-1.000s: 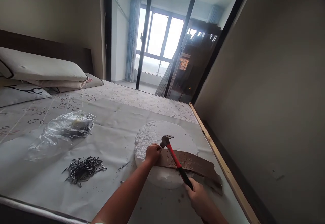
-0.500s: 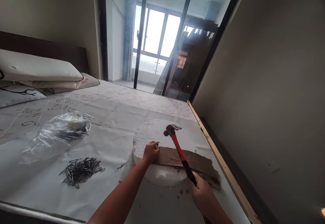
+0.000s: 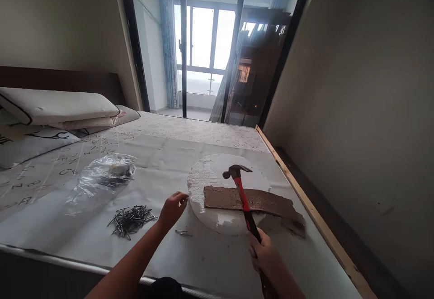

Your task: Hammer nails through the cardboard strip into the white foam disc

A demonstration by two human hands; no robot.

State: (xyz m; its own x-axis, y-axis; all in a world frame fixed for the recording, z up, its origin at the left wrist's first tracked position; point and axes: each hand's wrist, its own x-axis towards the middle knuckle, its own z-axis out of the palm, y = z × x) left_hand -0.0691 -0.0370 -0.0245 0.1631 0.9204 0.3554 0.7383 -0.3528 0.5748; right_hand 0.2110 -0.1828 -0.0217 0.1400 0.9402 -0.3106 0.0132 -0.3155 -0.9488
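My right hand [image 3: 266, 253] grips the black lower handle of a claw hammer [image 3: 241, 195] with a red upper shaft. The hammer is held over a brown board [image 3: 220, 198], its dark head pointing away from me. Many nail heads dot the board, which has a ragged right end and lies across a round white foam disc [image 3: 206, 172]. Left of the disc's edge, my left hand [image 3: 174, 206] hovers with loosely bent fingers, apart from the board and with nothing seen in it. A pile of nails [image 3: 131, 221] and a few loose nails [image 3: 183, 232] lie nearby.
A clear plastic bag [image 3: 105, 177] sits behind the nail pile on the grey sheet [image 3: 162, 154] covering the mattress. Pillows [image 3: 64, 106] are at the far left. A wooden strip [image 3: 305, 204] runs along the bed's right edge, beside the wall.
My left hand has let go of the board's left end and moved left, off the disc. The hammer stays in my right hand above the board. The camera view has shifted.
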